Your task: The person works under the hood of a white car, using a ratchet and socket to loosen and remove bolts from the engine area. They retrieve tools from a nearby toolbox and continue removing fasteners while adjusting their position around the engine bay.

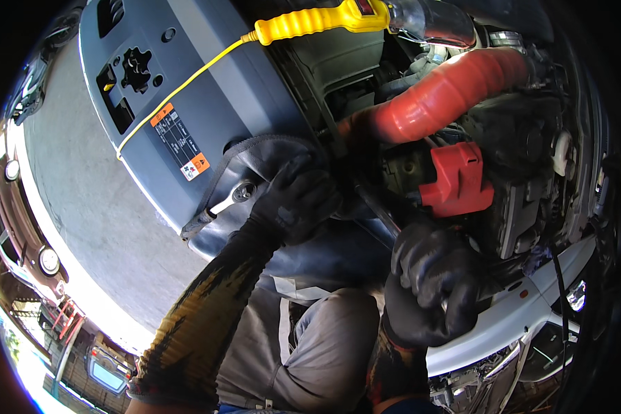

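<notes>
Both my hands wear black gloves, with brown-and-black sleeves on the forearms. My left hand (298, 205) is curled over a dark cover (259, 162) at the edge of a grey-blue panel; whatever lies under its fingers is hidden. Just left of it, a ratchet wrench (229, 199) with a shiny head and black handle rests on the cover. Lower right, my right hand (433, 286) is closed around a dark bar (379, 207). That bar slopes up and left toward the space beside my left hand, where its far end is lost in shadow.
A yellow work light (310, 24) lies across the top, its cord crossing the grey-blue panel (214, 90). A red ribbed hose (435, 96) and a red plastic cover (459, 179) are in the engine bay. White bodywork (490, 324) borders the lower right. Concrete floor (103, 200) stretches left.
</notes>
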The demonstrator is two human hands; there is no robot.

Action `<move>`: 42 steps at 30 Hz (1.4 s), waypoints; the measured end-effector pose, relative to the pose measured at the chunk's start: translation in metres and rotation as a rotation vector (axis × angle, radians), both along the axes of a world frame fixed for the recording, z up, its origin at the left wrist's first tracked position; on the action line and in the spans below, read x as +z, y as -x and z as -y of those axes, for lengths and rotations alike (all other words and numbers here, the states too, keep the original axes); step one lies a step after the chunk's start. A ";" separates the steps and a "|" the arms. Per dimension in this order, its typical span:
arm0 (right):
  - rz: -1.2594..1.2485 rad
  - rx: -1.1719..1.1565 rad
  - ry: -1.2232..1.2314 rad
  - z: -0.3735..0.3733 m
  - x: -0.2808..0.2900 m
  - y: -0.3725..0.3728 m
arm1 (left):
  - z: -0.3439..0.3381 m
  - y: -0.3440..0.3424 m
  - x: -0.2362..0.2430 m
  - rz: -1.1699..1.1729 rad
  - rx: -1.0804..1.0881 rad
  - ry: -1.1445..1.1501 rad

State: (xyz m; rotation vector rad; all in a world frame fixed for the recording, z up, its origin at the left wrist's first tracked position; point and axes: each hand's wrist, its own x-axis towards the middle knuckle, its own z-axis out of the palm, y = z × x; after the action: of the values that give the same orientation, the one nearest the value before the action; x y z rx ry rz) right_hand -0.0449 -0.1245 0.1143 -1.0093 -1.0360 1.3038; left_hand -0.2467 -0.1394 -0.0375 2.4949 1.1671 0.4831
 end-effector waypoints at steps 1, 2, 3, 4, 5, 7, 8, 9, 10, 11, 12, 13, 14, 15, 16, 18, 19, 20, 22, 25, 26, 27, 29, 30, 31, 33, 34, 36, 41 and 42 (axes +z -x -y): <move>0.029 -0.012 0.037 0.002 0.001 -0.001 | 0.000 0.000 0.000 0.003 0.004 -0.005; 0.059 -0.025 0.076 0.004 0.003 -0.002 | 0.000 0.000 0.000 0.005 0.008 -0.025; 0.134 -0.056 0.079 0.006 0.003 -0.002 | 0.000 0.000 0.000 0.000 0.001 -0.001; 0.210 -0.087 0.084 0.007 0.004 -0.003 | 0.000 0.000 0.000 -0.005 -0.004 0.007; 0.330 -0.137 0.054 0.009 0.004 -0.003 | 0.000 0.000 -0.001 -0.008 -0.009 0.014; 0.023 -0.133 0.078 0.008 0.002 -0.001 | 0.001 0.000 -0.001 -0.004 0.000 0.026; 0.015 -0.084 0.034 0.006 0.001 0.000 | 0.001 0.000 -0.001 -0.007 0.003 0.035; 0.011 -0.057 0.012 0.004 0.000 0.003 | 0.002 0.001 -0.001 0.009 0.005 0.022; 0.006 -0.031 -0.008 0.001 -0.001 0.004 | 0.002 0.001 -0.001 0.020 0.005 0.014; -0.004 -0.065 0.015 -0.003 -0.002 0.006 | 0.002 0.001 -0.001 0.040 0.010 0.000; -0.015 -0.098 0.035 -0.007 -0.001 0.008 | 0.003 0.001 -0.001 0.046 0.006 0.010; -0.030 -0.125 0.048 -0.012 0.001 0.008 | 0.002 0.001 -0.002 0.056 0.012 0.009; -0.055 -0.128 0.079 -0.016 0.000 0.011 | 0.003 0.000 -0.003 0.064 0.017 0.010; -0.189 -0.065 0.034 -0.018 0.011 0.006 | 0.003 0.001 -0.004 0.051 0.010 -0.014; -0.196 -0.067 -0.040 -0.021 0.021 0.003 | 0.003 0.001 -0.005 0.034 0.007 -0.040; -0.282 -0.194 -0.066 -0.021 0.049 -0.003 | 0.004 0.001 -0.007 0.045 0.010 -0.057; -0.258 -0.278 -0.072 -0.022 0.059 -0.003 | 0.004 0.001 -0.008 0.073 0.014 -0.058; -0.291 -0.363 -0.102 -0.022 0.068 -0.002 | 0.004 0.001 -0.009 0.102 0.019 -0.070; -0.466 -0.294 -0.022 -0.035 0.075 -0.006 | 0.002 0.000 -0.009 0.156 0.038 -0.089; -0.643 -0.186 0.023 -0.067 0.057 -0.004 | 0.000 -0.001 -0.005 0.190 0.067 -0.057; -0.692 -0.100 -0.017 -0.076 0.042 0.002 | 0.000 -0.001 -0.003 0.204 0.077 -0.085; -0.789 -0.056 0.041 -0.083 0.026 0.010 | -0.002 0.000 -0.003 0.169 0.064 -0.156; -0.907 -0.072 0.232 -0.096 -0.004 0.029 | -0.002 -0.001 -0.002 0.156 0.079 -0.148; -0.965 -0.106 0.372 -0.100 -0.017 0.039 | 0.000 0.000 -0.002 0.185 0.097 -0.184; -0.970 -0.059 0.438 -0.106 -0.028 0.048 | 0.002 0.001 -0.004 0.133 0.074 -0.200; -0.990 -0.073 0.597 -0.117 -0.042 0.062 | 0.007 0.001 -0.009 0.066 0.041 -0.114; -0.944 -0.066 0.647 -0.122 -0.046 0.068 | 0.010 0.000 -0.011 0.035 0.025 -0.072; -0.935 0.022 0.671 -0.130 -0.045 0.071 | 0.017 -0.004 -0.012 0.034 0.076 -0.073; -0.797 -0.020 0.710 -0.133 -0.039 0.049 | 0.055 -0.007 0.027 0.090 0.185 -0.150; -0.805 -0.031 0.713 -0.126 -0.042 0.043 | 0.076 -0.003 0.046 0.230 0.167 -0.033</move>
State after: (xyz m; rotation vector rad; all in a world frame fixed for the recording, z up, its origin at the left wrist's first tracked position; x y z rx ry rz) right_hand -0.0883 0.0015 0.0719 -0.8496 0.0774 1.8769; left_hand -0.2442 -0.2151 0.0081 2.3035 1.2867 0.8167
